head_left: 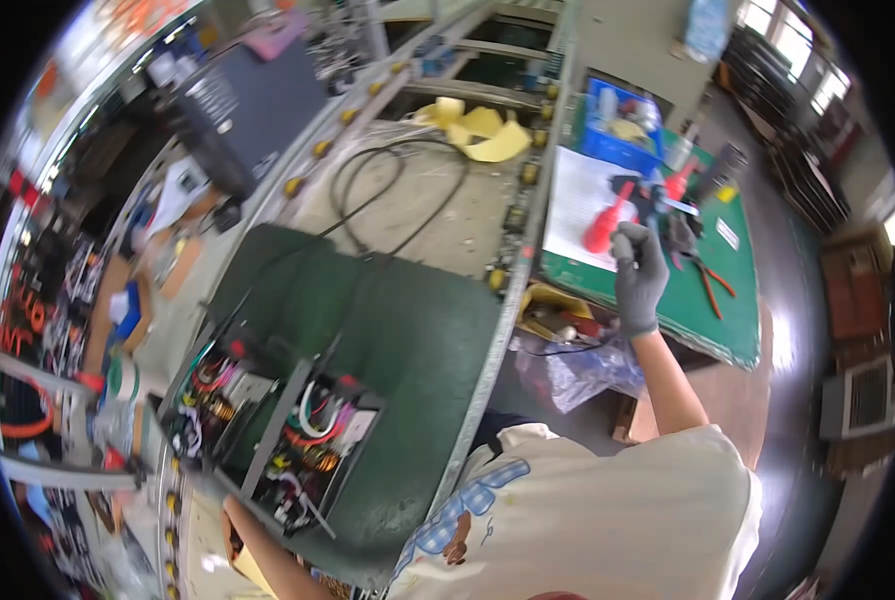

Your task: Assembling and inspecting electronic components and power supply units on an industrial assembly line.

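Note:
My right hand (640, 275), in a grey glove, is over the green bench at the right with its fingers curled. Right beside the fingertips is a red tapered tool handle (603, 230); whether the fingers grip it is unclear. My left forearm (273, 555) reaches to the lower left. The left hand (206, 487) looks gloved and blurred at the corner of an open metal case (268, 455), its fingers not readable. Inside the case are coloured wires, copper coils (320, 458) and circuit parts. It rests on a dark green mat (423, 350).
A black cable (398, 150) loops over the roller line, near yellow foam pieces (488, 132). On the green bench (733, 290) are a blue bin (623, 150), a white sheet (573, 205) and orange-handled pliers (710, 285). A plastic bag (578, 375) hangs below. Parts racks line the left.

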`<state>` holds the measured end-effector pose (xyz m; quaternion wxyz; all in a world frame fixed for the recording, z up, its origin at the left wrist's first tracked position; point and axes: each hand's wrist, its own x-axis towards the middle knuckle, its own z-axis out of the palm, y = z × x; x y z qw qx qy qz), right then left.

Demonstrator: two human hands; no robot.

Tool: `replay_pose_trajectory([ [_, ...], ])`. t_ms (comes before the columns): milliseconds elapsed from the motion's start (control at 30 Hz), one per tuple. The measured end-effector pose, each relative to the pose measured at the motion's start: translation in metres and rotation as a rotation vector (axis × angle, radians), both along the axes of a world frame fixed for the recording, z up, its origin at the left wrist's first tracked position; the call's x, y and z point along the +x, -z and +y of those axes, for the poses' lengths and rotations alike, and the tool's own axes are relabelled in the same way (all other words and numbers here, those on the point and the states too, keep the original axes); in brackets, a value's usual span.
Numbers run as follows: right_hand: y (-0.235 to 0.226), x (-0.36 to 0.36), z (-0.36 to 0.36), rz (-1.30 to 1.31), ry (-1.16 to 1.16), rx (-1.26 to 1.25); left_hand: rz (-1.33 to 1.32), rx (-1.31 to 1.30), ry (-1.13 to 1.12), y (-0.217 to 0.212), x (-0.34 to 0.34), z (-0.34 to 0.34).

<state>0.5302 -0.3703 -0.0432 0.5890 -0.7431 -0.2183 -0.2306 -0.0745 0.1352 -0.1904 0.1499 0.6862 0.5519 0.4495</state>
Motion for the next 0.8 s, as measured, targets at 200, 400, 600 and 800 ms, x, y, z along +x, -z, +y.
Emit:
replay_pose_trajectory([
  [200,0.053,0.086,-0.17,0.046,0.655,-0.006,0.063,-0.033,-0.006,0.014,0.029,-0.034],
  [400,0.078,0.129,-0.212,0.238,0.761,-0.401,0.467,-0.096,-0.43,-0.024,0.062,-0.047],
  [600,0.066,0.143,-0.228,0.199,0.863,-0.389,0.406,-0.059,-0.225,0.002,0.056,-0.046],
  [800,0.094,0.13,-0.243,0.415,0.786,-1.177,0.346,-0.032,-0.071,0.002,0.052,-0.048],
])
